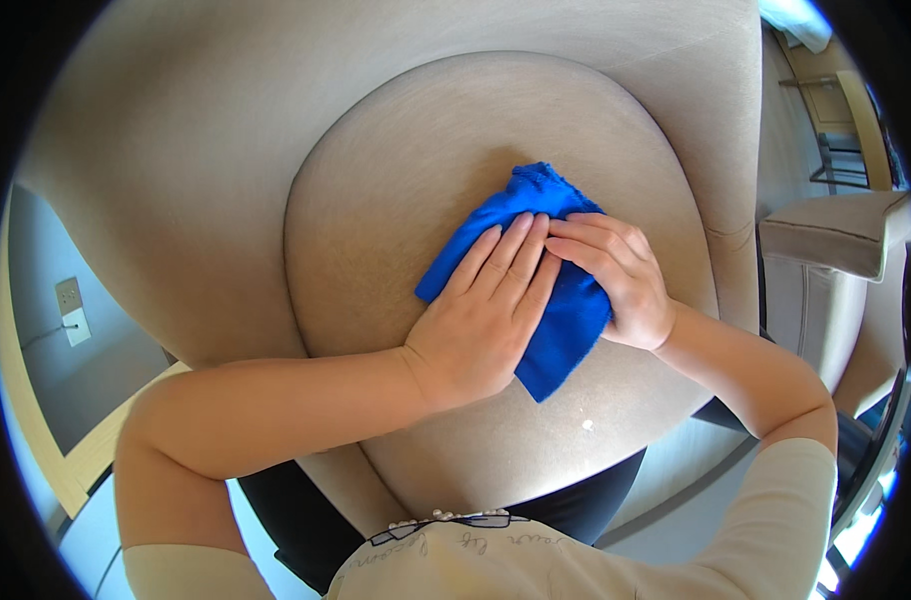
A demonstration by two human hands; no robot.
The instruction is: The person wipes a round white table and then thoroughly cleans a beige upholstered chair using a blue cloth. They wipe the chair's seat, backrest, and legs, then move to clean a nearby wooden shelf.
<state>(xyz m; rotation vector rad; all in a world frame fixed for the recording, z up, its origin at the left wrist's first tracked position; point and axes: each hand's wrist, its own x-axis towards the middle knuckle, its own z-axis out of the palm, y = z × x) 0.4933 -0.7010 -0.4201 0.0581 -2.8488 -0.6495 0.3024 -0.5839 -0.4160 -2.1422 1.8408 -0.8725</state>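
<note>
A blue cloth (568, 337) lies folded on the round beige seat cushion (395, 150) of an upholstered chair. My left hand (482, 322) rests flat on the cloth, palm down, with its fingers stretched forward and slightly apart. Beside it, my right hand (624, 277) bends its fingers over the cloth's right part, their tips touching or nearly touching the left fingers. The right thumb is hidden, so a pinch on the fabric cannot be made out. Toward the front of the cushion shows a small whitish spot (587, 424).
The chair's curved backrest (200, 150) wraps around the cushion's far and left sides. At left are a wall socket (71, 311) with a plugged cord and a light wooden frame (103, 442). Another beige upholstered seat (823, 240) stands at right, near a dark round table edge (875, 442).
</note>
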